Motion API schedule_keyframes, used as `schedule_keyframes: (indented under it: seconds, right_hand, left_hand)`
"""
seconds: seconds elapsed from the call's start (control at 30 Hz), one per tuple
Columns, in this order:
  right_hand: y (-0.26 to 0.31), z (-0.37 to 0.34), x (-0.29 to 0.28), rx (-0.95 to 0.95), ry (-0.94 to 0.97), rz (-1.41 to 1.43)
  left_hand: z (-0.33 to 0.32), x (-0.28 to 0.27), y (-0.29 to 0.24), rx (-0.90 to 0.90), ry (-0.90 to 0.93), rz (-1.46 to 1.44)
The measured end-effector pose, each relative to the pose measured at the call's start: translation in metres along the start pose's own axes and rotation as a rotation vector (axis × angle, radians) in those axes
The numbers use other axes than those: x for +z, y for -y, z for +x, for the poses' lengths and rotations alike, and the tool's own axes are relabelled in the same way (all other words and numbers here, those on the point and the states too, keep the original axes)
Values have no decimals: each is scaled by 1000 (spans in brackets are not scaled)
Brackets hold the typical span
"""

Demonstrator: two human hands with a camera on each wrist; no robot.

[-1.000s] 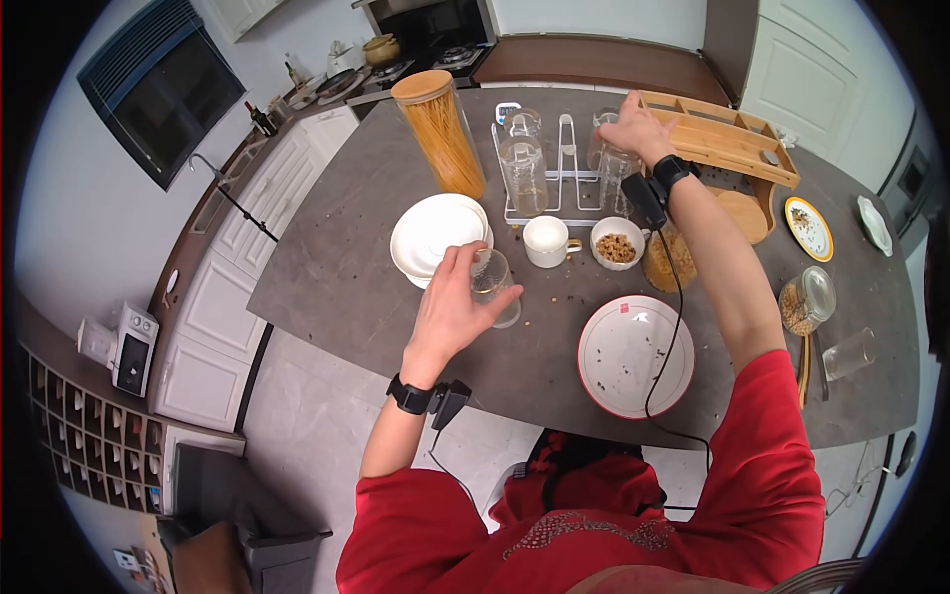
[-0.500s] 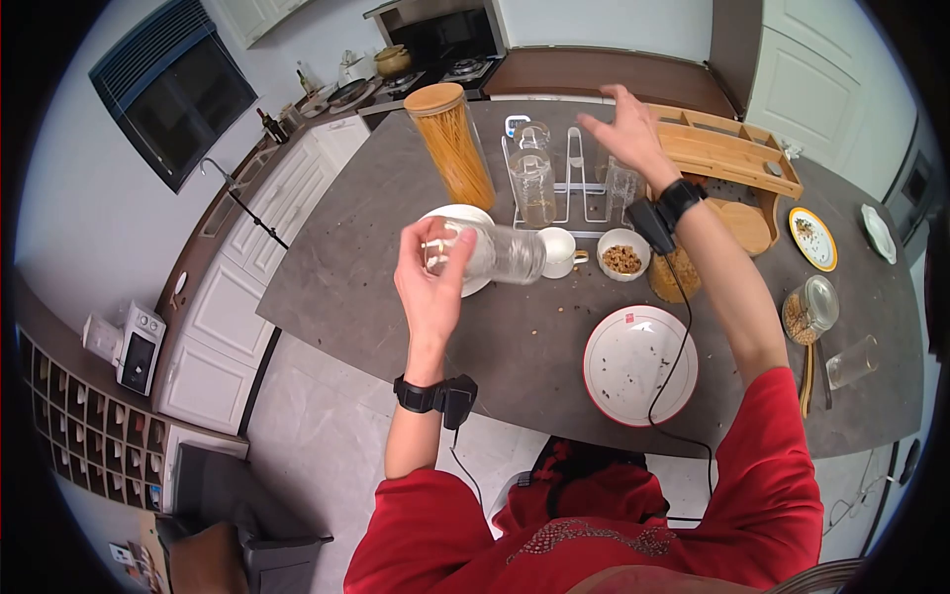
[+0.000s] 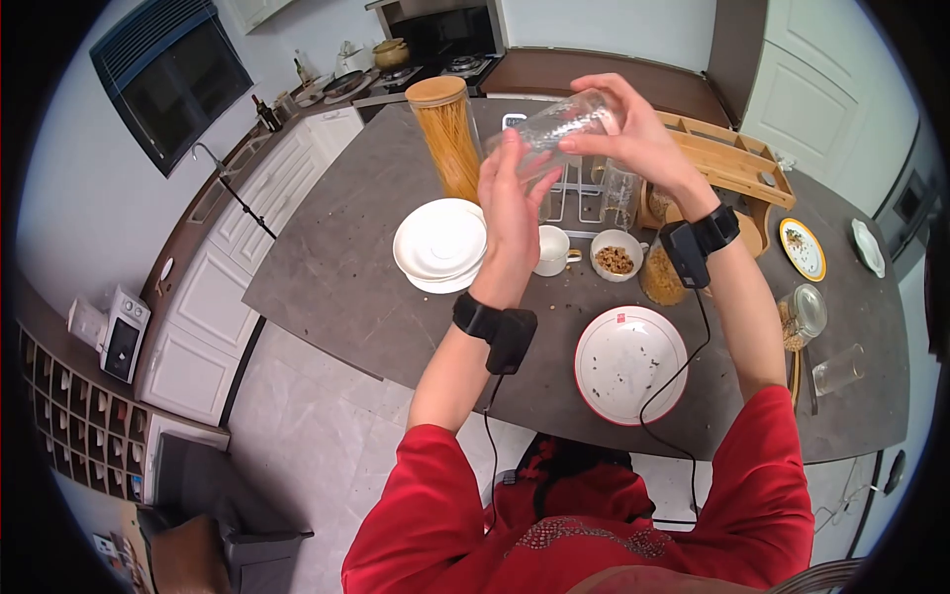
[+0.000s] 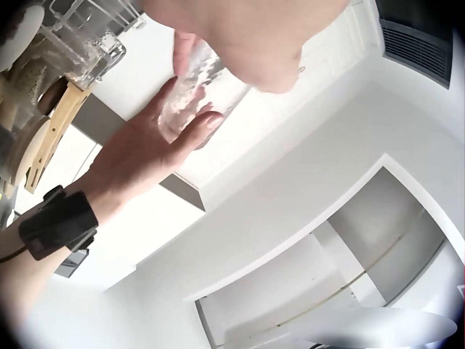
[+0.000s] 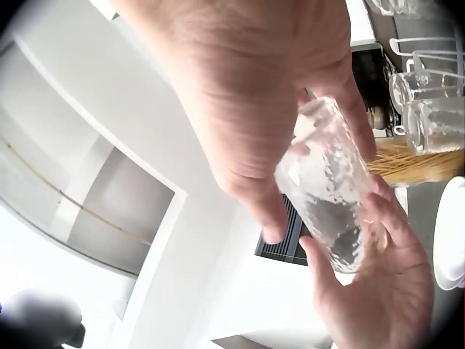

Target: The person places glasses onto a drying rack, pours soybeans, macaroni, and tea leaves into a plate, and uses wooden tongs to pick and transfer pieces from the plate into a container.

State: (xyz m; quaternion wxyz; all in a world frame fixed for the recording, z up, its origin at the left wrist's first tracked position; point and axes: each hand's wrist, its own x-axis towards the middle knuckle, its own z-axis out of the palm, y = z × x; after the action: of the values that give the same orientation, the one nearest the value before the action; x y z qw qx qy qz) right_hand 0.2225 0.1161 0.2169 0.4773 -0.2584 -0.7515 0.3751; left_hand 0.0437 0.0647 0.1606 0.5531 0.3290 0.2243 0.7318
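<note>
A clear drinking glass (image 3: 559, 131) with a textured wall is held tilted above the table, between both hands. My left hand (image 3: 510, 228) grips its left, lower end, with thumb and fingers round it. Around the other end, my right hand (image 3: 638, 141) curls its thumb and fingers. In the right wrist view the glass (image 5: 327, 189) spans the gap between the two hands, and nothing shows inside it. The left wrist view shows the right thumb and fingers on the glass (image 4: 187, 98), partly covered by my left hand (image 4: 254, 33).
Beneath the hands are a white wire rack (image 3: 586, 208) with glasses, a white mug (image 3: 552, 259), a bowl of brown pieces (image 3: 615, 269) and stacked white plates (image 3: 435, 238). A tall spaghetti jar (image 3: 445, 144) stands left. A red-rimmed plate (image 3: 630, 396) with dark crumbs lies in front.
My left hand has lifted the glass from the table beside the plates, up and rightward. My right hand has left the rack area and now also grips the glass.
</note>
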Motion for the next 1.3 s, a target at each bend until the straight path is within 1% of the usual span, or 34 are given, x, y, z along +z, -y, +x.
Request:
schedule_keyframes:
  seconds: [0.03,0.07,0.1,0.13,0.17,0.2,0.27,0.3,0.37,0.4,0.47,0.5,0.57,0.6,0.67,0.7,0.77,0.8,0.87,0.9,0.93,1.0,1.03,1.07,1.13,1.23,1.3]
  right_hand:
    - [-2,1,-5,-12,-68,-20]
    - [-1,2,-11,-16,-70,-21]
    - [5,2,-15,9,-202,-305]
    - [8,2,-18,39,-332,-589]
    - [0,5,-20,-16,-448,-685]
    - [-2,6,-19,-12,-450,-680]
    - [-7,6,-17,34,-481,-781]
    - [-10,7,-16,35,-485,-779]
    - [-15,9,-14,9,-366,-796]
    - [-14,9,-13,9,-372,-793]
    - [-11,10,-10,80,-278,-840]
    - [-16,10,-9,81,-282,-838]
    - [-30,13,-6,-30,-337,-929]
    - [-27,13,-2,-32,-339,-927]
    - [-23,13,9,132,-256,-928]
    - [-24,14,13,130,-260,-926]
    - [-36,14,22,186,-153,-972]
    - [-41,13,25,184,-158,-970]
    - [-52,13,32,182,-18,-1082]
    - [-60,13,37,209,-1,-1169]
    - [-67,12,40,205,-11,-1169]
    - [-84,14,44,189,79,-1468]
    - [-93,14,45,177,71,-1520]
    - [-101,15,43,175,68,-1521]
    - [-97,12,46,192,77,-1546]
    - [-93,10,47,156,60,-1549]
    - [-89,7,47,173,80,-1541]
  left_hand:
    - [3,-5,3,-7,-8,108]
    - [6,-10,5,-14,-17,219]
    - [2,-11,3,-14,-16,222]
    - [-5,-14,1,58,-22,344]
    - [-10,-17,-2,130,-26,466]
    - [-12,-21,-3,127,-26,472]
    - [-15,-33,0,230,-12,570]
    - [-17,-39,1,229,-10,573]
    - [-21,-53,3,423,-16,675]
    - [-21,-64,5,424,-11,678]
    - [-21,-87,9,413,-77,736]
    - [-23,-94,8,409,-97,750]
    - [-26,-108,6,387,-116,788]
    - [-27,-113,6,367,-137,824]
    - [-27,-121,6,364,-132,830]
    - [-28,-122,5,354,-133,834]
    - [-30,-122,3,346,-130,841]
    - [-31,-121,2,335,-127,828]
    - [-32,-120,0,329,-116,817]
    - [-32,-121,-1,331,-113,823]
    - [-32,-121,-2,333,-110,828]
    - [-33,-120,-4,341,-110,830]
    - [-34,-120,-4,356,-111,868]
    - [-34,-119,-4,370,-113,906]
    - [-35,-119,2,388,-110,931]
    - [-33,-120,15,460,-43,1031]
    - [-31,-119,24,467,-33,1040]
